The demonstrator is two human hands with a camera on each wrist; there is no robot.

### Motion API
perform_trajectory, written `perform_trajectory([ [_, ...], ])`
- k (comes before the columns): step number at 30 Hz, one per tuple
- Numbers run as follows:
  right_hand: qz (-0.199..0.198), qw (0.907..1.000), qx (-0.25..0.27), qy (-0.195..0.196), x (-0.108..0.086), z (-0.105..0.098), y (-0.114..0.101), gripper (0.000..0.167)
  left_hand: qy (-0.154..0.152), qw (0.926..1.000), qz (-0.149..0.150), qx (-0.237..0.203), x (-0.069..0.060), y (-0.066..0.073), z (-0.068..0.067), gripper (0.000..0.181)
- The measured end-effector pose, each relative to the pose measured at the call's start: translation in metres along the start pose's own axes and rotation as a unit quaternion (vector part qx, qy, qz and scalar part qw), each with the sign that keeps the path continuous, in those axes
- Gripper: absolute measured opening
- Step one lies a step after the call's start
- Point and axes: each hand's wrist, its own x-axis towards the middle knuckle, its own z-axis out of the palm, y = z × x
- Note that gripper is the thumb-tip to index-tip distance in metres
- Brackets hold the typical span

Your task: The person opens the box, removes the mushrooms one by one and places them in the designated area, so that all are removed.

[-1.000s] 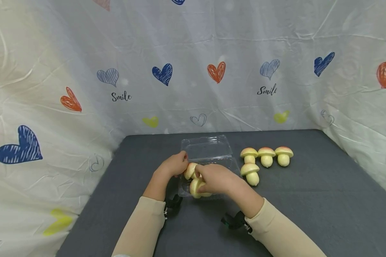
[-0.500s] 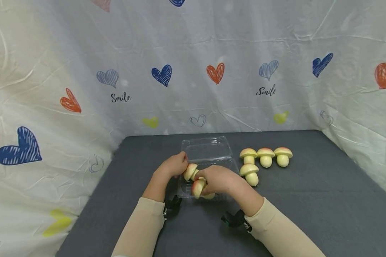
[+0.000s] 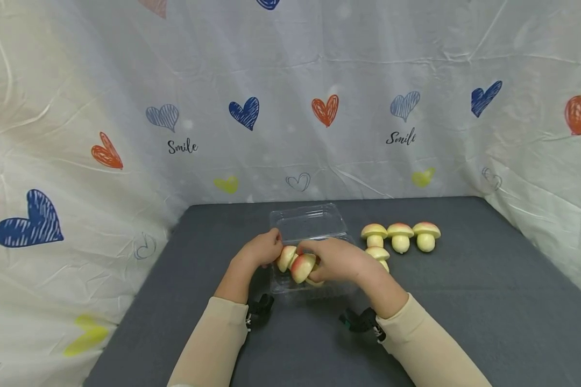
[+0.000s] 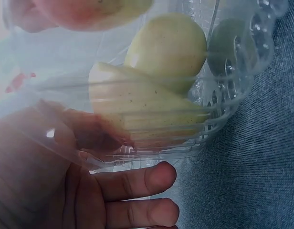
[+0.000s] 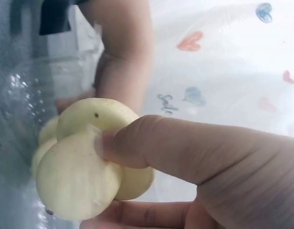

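Observation:
At the left side of a clear plastic clamshell box [image 3: 290,290], my left hand [image 3: 263,250] pinches the wall. Beside it, a yellow toy mushroom [image 3: 285,259] with a reddish cap lies inside, seen through the plastic in the left wrist view as a pale mushroom [image 4: 142,114]. My right hand [image 3: 341,260] pinches a second mushroom [image 3: 302,269] above the box. In the right wrist view, the thumb presses on this held mushroom [image 5: 75,176], its rounded stem end toward the camera. My right hand hides part of the box's interior.
The box's lid [image 3: 310,223] lies folded back behind it. Right of the box, several more mushrooms [image 3: 400,237] stand on the dark grey table [image 3: 465,301]. One of these, a nearer mushroom [image 3: 377,254], is partly covered by my right hand. A heart-printed sheet [image 3: 281,140] hangs behind.
My right hand has lifted its mushroom up and away from the box's front edge, turning the red cap more into view. My left hand stays at the box's side.

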Motion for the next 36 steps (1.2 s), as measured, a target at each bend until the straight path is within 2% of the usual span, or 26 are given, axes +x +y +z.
perform_trajectory([
  [6,0.024,0.9993,0.012,0.026,-0.01,-0.016,0.005,0.05,0.003,1.0,0.002,0.0,0.001,-0.001,0.0,0.02],
  [18,0.039,0.9955,0.039,0.077,-0.037,-0.051,0.021,0.043,0.004,1.0,-0.004,0.0,0.001,0.0,0.0,0.02],
  [24,0.065,0.9934,0.036,0.087,-0.047,-0.061,0.028,0.045,0.004,1.0,-0.002,-0.001,0.0,-0.001,0.0,0.02],
  [31,0.061,0.9933,0.041,0.089,-0.054,-0.067,0.034,0.042,0.005,1.0,-0.004,0.003,0.001,-0.002,0.0,0.02],
  [36,0.09,0.9907,0.056,0.085,-0.061,-0.073,0.04,0.041,0.004,1.0,-0.006,0.0,0.002,-0.002,0.0,0.02],
])
